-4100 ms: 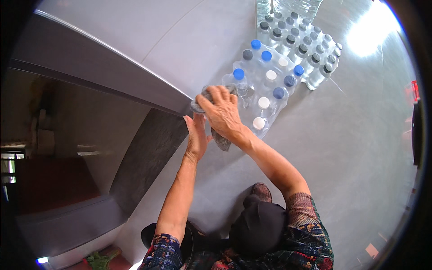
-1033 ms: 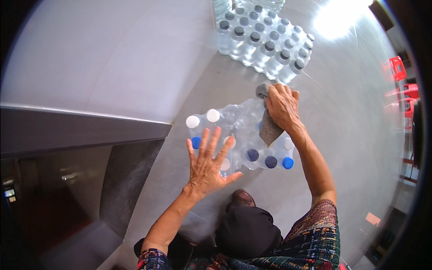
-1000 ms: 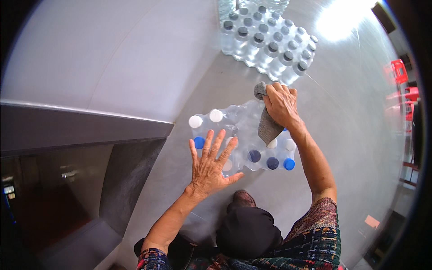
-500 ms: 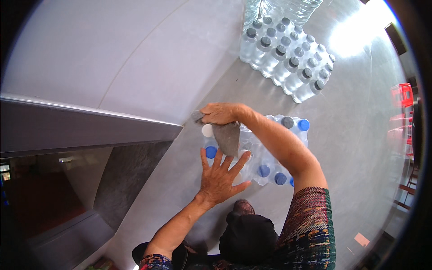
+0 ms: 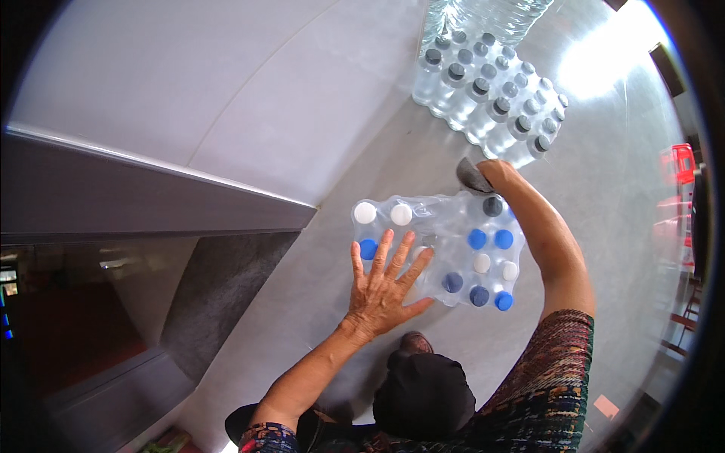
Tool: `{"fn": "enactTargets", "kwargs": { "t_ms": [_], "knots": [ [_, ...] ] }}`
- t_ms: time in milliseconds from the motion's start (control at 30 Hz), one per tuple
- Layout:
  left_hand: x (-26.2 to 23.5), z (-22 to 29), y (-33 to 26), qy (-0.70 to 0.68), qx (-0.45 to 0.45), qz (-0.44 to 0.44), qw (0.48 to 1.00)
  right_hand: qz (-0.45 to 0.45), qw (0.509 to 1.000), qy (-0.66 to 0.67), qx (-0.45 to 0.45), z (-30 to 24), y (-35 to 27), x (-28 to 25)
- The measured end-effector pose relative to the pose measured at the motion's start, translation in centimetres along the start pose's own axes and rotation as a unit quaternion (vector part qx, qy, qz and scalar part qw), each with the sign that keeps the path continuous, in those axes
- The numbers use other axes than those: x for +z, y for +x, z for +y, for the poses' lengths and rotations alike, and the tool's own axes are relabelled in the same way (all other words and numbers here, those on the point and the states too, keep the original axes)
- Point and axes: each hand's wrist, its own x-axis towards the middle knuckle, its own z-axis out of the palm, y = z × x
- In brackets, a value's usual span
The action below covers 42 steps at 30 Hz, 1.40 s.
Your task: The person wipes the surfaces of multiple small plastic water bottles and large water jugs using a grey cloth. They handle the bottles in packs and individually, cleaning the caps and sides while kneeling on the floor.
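A shrink-wrapped pack of plastic bottles [image 5: 442, 215] with blue, white and dark caps stands on the floor before me. My left hand [image 5: 380, 293] lies over its near left part, fingers spread, the tips close to a blue cap and a white cap. At the pack's far right edge, my right hand [image 5: 495, 172] holds a grey cloth [image 5: 473, 177]. The wrist and the cloth hide most of that hand's fingers. Beyond the cloth is a second pack of clear bottles [image 5: 483, 106], all with dark caps.
A pale panel [image 5: 211, 83] with a dark ledge [image 5: 151, 189] runs along the left. Clear plastic wrap [image 5: 491, 19] lies behind the far pack. Red crates [image 5: 682, 162] stand at the right rim. My shoe [image 5: 417, 343] is just in front of the near pack.
My right hand has carried the grey cloth from the near pack's left end to its far right edge, uncovering white caps. My left hand stays spread over the pack. The view has shifted slightly.
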Motion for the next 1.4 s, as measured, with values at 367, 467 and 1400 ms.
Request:
{"fn": "enactTargets", "kwargs": {
  "t_ms": [367,467,1400],
  "knots": [
    [0.2,-0.2,-0.3,0.003,0.011,0.036,0.999,-0.170,0.911,0.048,-0.372,-23.2,-3.0,-5.4],
    [0.3,-0.1,-0.2,-0.002,0.020,0.047,0.999,-0.161,0.915,0.046,-0.367,-24.1,-5.5,-5.0],
    [0.7,0.3,-0.5,0.034,0.013,0.033,0.999,0.435,0.885,0.158,-0.048,-4.5,-24.4,9.4]
  ]
}}
